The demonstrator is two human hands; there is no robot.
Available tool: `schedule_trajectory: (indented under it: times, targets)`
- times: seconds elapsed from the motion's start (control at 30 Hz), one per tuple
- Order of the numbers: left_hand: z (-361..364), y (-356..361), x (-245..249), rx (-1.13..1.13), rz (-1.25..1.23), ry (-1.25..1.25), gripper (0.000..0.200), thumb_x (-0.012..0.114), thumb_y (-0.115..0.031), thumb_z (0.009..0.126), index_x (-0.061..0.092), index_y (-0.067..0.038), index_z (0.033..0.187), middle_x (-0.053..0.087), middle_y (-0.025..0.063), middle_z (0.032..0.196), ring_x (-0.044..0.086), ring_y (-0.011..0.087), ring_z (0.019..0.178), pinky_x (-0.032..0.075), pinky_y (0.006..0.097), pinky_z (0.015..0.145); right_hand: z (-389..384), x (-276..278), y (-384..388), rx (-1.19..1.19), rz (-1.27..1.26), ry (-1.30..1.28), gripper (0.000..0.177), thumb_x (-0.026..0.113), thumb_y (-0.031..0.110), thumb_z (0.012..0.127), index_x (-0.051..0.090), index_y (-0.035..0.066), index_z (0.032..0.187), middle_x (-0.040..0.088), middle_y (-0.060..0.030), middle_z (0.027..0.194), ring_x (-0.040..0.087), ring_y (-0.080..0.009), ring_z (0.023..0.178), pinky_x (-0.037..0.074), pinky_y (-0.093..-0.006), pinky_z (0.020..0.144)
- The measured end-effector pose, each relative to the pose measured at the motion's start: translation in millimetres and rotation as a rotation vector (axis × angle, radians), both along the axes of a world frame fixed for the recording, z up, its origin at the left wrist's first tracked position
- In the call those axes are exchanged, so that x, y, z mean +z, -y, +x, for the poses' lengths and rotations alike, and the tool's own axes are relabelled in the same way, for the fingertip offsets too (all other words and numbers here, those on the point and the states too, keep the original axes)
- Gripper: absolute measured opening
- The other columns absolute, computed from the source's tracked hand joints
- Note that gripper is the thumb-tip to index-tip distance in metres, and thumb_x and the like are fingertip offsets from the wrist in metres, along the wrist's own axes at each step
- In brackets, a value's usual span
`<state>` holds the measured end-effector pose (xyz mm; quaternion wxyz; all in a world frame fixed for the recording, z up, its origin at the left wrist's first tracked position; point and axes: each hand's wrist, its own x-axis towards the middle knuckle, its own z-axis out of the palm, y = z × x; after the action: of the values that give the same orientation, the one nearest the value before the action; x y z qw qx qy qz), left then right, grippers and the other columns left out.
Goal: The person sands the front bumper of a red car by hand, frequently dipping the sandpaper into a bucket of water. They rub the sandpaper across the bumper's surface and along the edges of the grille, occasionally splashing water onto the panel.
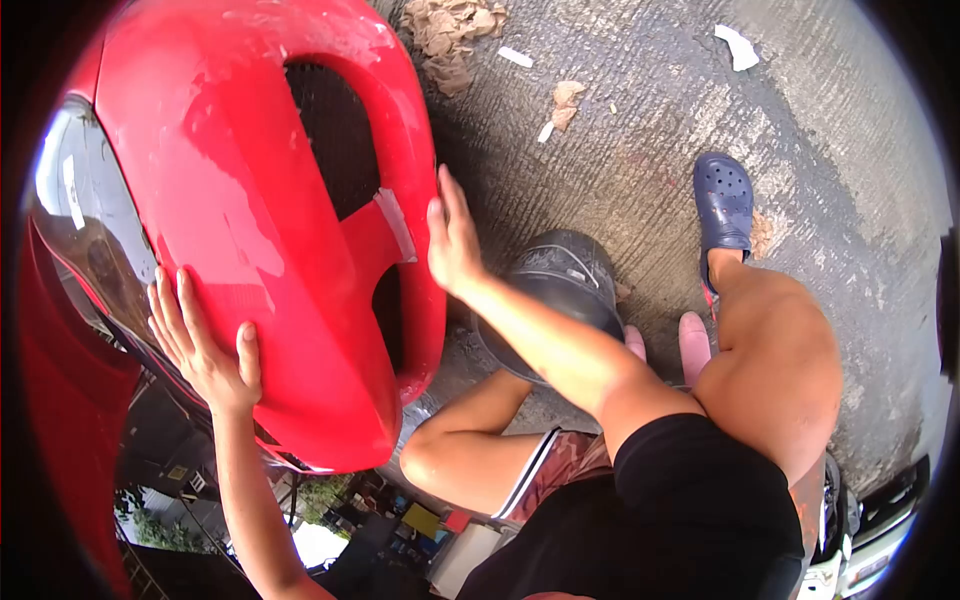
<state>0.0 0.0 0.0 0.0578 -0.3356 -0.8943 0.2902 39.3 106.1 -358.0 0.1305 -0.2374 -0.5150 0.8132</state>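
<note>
A glossy red car bumper (pixel 230 210) with dark openings fills the left side of the view, and a strip of pale tape (pixel 396 225) lies on it between two openings. My left hand (pixel 205 350) rests on the red surface near the headlight (pixel 90 185), palm down, fingers spread. At the bumper's outer edge is my right hand (pixel 455 235), fingers stretched out and nothing visible in it; its palm is partly hidden. Below my right forearm a dark bucket (pixel 570 262) stands on the ground, partly covered by the arm.
Crumpled brown paper (pixel 450 35) and white scraps (pixel 738 47) lie on the rough concrete (pixel 620 180). My leg with a dark blue clog (pixel 724 200) is at the right. Pink footwear (pixel 693 345) shows beside the bucket. Part of another vehicle (pixel 875 560) is at the lower right.
</note>
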Motion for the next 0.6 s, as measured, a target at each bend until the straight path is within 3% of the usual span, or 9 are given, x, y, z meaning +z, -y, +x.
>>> schedule_trajectory:
  times: [0.07, 0.1, 0.17, 0.23, 0.43, 0.47, 0.5, 0.57, 0.6]
  targets:
    - [2, -21, 23, 0.033, -0.056, 0.044, 0.083, 0.051, -0.06, 0.103, 0.039, -0.006, 0.165, 0.035, 0.0206, 0.171, 0.027, 0.0425, 0.16, 0.018, 0.0581, 0.128, -19, 27, -35, -0.08, -0.11, -0.018, 0.049, 0.041, 0.021, 0.113, 0.044, -0.004, 0.155, 0.05, -0.0247, 0.159, 0.047, -0.0373, 0.149, 0.034, -0.0453, 0.125]
    - [25, 22, -14, 0.012, 0.064, -0.079, 0.082, 0.053, -0.058, 0.103, 0.038, -0.006, 0.165, 0.035, 0.0199, 0.171, 0.027, 0.0418, 0.16, 0.018, 0.0583, 0.128, -70, -5, -48, -0.118, 0.139, -0.158, 0.043, 0.047, 0.024, 0.111, 0.055, 0.0, 0.147, 0.067, -0.0246, 0.14, 0.065, -0.0364, 0.131, 0.047, -0.044, 0.113]
    - [24, 22, -1, 0.005, 0.052, -0.061, 0.081, 0.056, -0.056, 0.101, 0.039, -0.009, 0.165, 0.035, 0.0173, 0.171, 0.028, 0.0389, 0.16, 0.019, 0.0576, 0.128, -91, 2, -79, 0.048, 0.141, -0.1, 0.028, 0.067, 0.025, 0.103, 0.071, 0.005, 0.122, 0.079, -0.0164, 0.101, 0.077, -0.031, 0.092, 0.058, -0.0412, 0.085]
    - [24, 24, 5, 0.025, 0.058, -0.06, 0.08, 0.058, -0.056, 0.1, 0.04, -0.014, 0.165, 0.036, 0.0138, 0.172, 0.028, 0.0361, 0.16, 0.019, 0.0565, 0.129, -85, -2, -98, 0.238, 0.336, -0.067, 0.033, 0.082, 0.029, 0.092, 0.074, 0.004, 0.112, 0.08, -0.0135, 0.098, 0.077, -0.0238, 0.089, 0.059, -0.0388, 0.081]
    - [23, 46, 1, -0.024, 0.104, -0.131, 0.075, 0.059, -0.057, 0.099, 0.044, -0.023, 0.164, 0.041, 0.0077, 0.17, 0.034, 0.0295, 0.159, 0.02, 0.0532, 0.131, 3, -19, -58, 0.606, 0.479, 0.069, 0.036, 0.086, 0.033, 0.089, 0.075, 0.003, 0.105, 0.078, -0.0096, 0.086, 0.074, -0.0181, 0.08, 0.058, -0.0362, 0.076]
    - [25, 37, 3, -0.038, 0.112, -0.122, 0.076, 0.066, -0.055, 0.095, 0.049, -0.022, 0.161, 0.043, 0.0063, 0.168, 0.033, 0.0262, 0.159, 0.02, 0.0521, 0.131, 18, -18, -43, 0.615, 0.589, 0.036, 0.037, 0.088, 0.036, 0.086, 0.076, 0.003, 0.099, 0.076, -0.0106, 0.082, 0.073, -0.0198, 0.076, 0.057, -0.0365, 0.075]
    - [27, 30, 7, 0.045, 0.081, -0.135, 0.078, 0.064, -0.059, 0.093, 0.05, -0.019, 0.159, 0.045, 0.0109, 0.166, 0.035, 0.0305, 0.158, 0.021, 0.0528, 0.131, 23, -21, -30, 0.586, 0.569, 0.059, 0.041, 0.089, 0.038, 0.083, 0.074, 0.002, 0.094, 0.077, -0.0155, 0.087, 0.076, -0.0282, 0.08, 0.057, -0.0414, 0.077]
    - [33, 26, 8, 0.209, 0.019, -0.138, 0.084, 0.06, -0.066, 0.09, 0.054, -0.013, 0.155, 0.047, 0.0203, 0.162, 0.037, 0.039, 0.154, 0.021, 0.054, 0.131, 20, -11, -17, 0.443, 0.525, 0.136, 0.039, 0.089, 0.036, 0.084, 0.074, 0.001, 0.092, 0.076, -0.0154, 0.082, 0.075, -0.0281, 0.075, 0.057, -0.0413, 0.074]
    - [34, 29, 3, 0.178, 0.04, -0.16, 0.082, 0.061, -0.064, 0.09, 0.055, -0.013, 0.154, 0.048, 0.0195, 0.161, 0.039, 0.0386, 0.154, 0.022, 0.0536, 0.13, 17, -13, -13, 0.386, 0.523, 0.081, 0.037, 0.088, 0.034, 0.085, 0.073, 0.0, 0.09, 0.076, -0.0154, 0.078, 0.074, -0.0278, 0.071, 0.057, -0.0409, 0.071]
